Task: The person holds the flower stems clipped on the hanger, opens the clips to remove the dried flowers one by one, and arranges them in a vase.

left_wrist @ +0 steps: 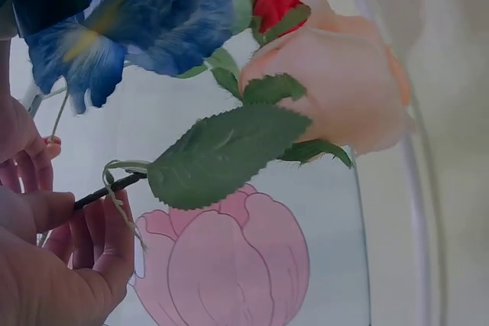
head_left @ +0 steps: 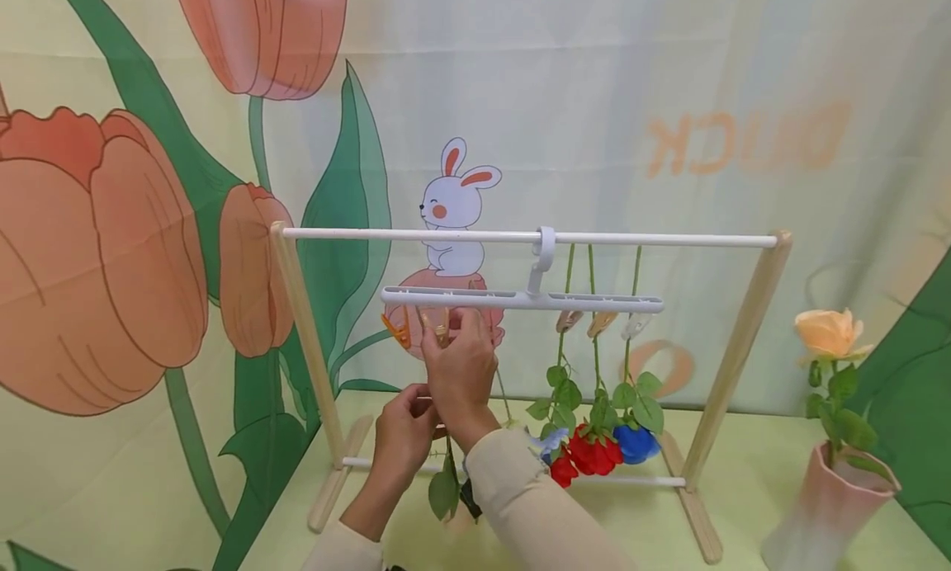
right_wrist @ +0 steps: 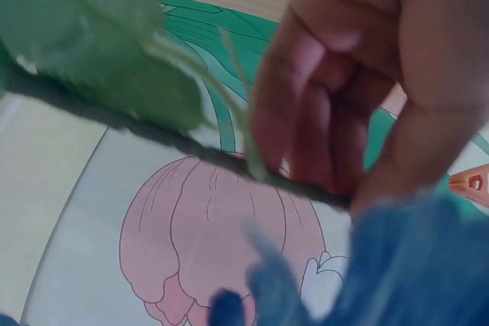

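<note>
A white clip hanger (head_left: pixel 513 299) hangs by its hook from a rack rail. Beneath its left half, my right hand (head_left: pixel 461 373) pinches a yellowish clip (head_left: pixel 442 330) between thumb and fingers. Lower and to the left, my left hand (head_left: pixel 404 435) grips a dark flower stem (left_wrist: pixel 107 190) bearing a large green leaf (left_wrist: pixel 221 156). In the left wrist view, a peach rose (left_wrist: pixel 328 82) lies behind that leaf. An orange clip (head_left: pixel 397 330) sits at the hanger's left end. The right wrist view shows the left-hand fingers (right_wrist: pixel 336 112) round the stem.
Red roses (head_left: pixel 594 451) and a blue flower (head_left: pixel 636 444) hang heads-down from clips on the right half. The wooden rack post (head_left: pixel 735 365) stands on the green table (head_left: pixel 743 439). At right, a pink vase (head_left: pixel 825 505) holds an upright peach rose (head_left: pixel 828 333).
</note>
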### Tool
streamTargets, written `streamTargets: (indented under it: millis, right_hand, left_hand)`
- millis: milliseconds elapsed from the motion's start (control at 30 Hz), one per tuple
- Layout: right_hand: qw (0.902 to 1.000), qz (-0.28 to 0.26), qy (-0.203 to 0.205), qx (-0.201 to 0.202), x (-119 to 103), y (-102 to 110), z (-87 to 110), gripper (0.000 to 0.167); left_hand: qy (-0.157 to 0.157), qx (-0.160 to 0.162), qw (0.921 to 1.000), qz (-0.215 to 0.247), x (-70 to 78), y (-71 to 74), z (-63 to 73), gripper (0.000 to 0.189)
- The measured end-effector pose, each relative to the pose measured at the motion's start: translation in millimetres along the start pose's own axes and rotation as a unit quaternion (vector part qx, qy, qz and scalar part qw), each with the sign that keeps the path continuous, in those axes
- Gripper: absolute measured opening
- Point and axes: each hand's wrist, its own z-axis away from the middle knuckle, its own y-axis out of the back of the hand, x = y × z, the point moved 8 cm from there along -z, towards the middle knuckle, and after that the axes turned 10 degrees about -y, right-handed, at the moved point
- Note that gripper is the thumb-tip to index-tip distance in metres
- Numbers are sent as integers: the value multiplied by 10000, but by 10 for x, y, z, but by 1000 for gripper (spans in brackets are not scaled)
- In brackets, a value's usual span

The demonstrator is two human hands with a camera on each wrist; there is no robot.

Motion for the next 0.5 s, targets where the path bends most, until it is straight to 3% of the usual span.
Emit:
streamTargets:
  millis: [267,500]
  right_hand:
    - [9999,73,132,-16,-1,21,3,29]
    - [9995,81,287,-91,-18,78,19,29]
  left_hand:
    - [-192,-59,9998,-87,-95,40,144,13]
    - [-693,89,9957,-613,5,118,238,12]
